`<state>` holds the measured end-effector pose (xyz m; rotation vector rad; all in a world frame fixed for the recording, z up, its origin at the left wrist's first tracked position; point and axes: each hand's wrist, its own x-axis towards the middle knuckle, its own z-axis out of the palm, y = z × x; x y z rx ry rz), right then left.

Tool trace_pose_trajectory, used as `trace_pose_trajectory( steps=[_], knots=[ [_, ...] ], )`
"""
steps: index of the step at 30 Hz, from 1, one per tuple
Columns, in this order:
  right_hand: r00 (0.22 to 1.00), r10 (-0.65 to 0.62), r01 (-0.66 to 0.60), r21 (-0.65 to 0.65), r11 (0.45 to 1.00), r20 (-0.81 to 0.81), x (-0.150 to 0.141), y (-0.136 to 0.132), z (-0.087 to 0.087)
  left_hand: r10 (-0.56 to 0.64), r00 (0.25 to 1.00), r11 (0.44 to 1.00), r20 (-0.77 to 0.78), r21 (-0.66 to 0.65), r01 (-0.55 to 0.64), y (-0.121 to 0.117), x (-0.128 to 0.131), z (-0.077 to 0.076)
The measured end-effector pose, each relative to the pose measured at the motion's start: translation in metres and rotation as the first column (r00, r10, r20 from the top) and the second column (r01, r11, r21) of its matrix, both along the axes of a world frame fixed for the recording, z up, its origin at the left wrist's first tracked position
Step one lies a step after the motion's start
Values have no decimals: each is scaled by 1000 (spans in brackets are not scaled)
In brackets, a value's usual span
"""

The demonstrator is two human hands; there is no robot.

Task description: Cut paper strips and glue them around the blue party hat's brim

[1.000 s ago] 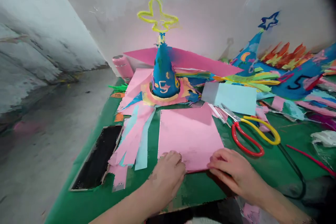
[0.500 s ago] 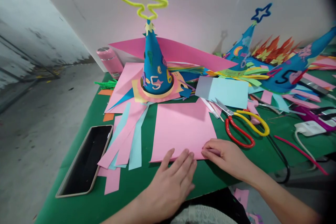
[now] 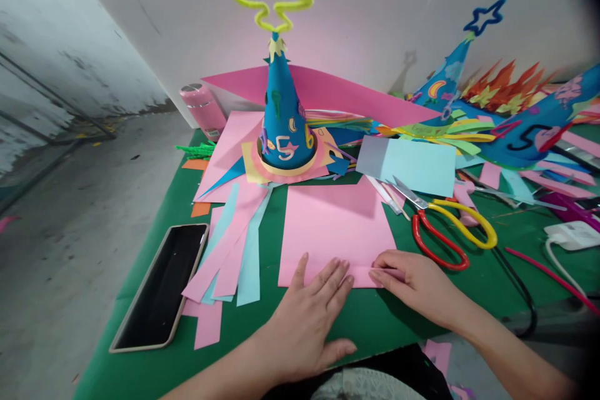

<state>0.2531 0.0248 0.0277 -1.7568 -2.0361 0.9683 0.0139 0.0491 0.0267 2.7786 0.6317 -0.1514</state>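
A sheet of pink paper (image 3: 335,225) lies on the green tabletop, its near edge folded over in a narrow strip. My left hand (image 3: 316,312) rests on that folded edge, fingers spread flat and thumb out to the side. At the right end of the fold, my right hand (image 3: 415,284) pinches the paper between thumb and fingers. Scissors (image 3: 424,206) with one red and one yellow handle lie just beyond my right hand. Left of the sheet are pink and light blue paper strips (image 3: 234,250).
A phone (image 3: 162,287) lies at the table's left edge. Behind the sheet stands a blue cone hat (image 3: 284,112) with a yellow-green pipe-cleaner top. A light blue sheet (image 3: 417,165), more cone hats (image 3: 529,134) and a pink bottle (image 3: 204,109) are farther back.
My left hand has pressed flatter, with its thumb now out to the side. The folded strip lies down on the sheet. My right hand keeps its pinch, and the view has shifted slightly left.
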Motion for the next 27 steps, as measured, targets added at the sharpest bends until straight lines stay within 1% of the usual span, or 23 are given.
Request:
trace_pose_trajectory(
  steps=[2,5,9,16,24,27],
  knots=[
    [1000,-2,2,-7,1000,3,0,1,1,-4,1000,1000,-19,-3,4,-3,0,-2],
    [1000,17,-17,-18,1000,0,0,3,5,21,1000,1000,0,21,-21,-11,0,-5],
    [999,38,-38,-27,999,-8,0,8,9,94,995,988,41,115,-98,-25,4,-13],
    [999,-10,9,-32,999,-31,3,11,6,156,984,958,89,231,-173,-36,8,-25],
    [999,-3,2,-41,999,-39,3,11,5,205,971,925,123,301,-233,-46,10,-23],
    [999,-26,25,-32,999,-23,5,11,2,206,967,906,150,344,-247,-48,10,-21]
  ],
)
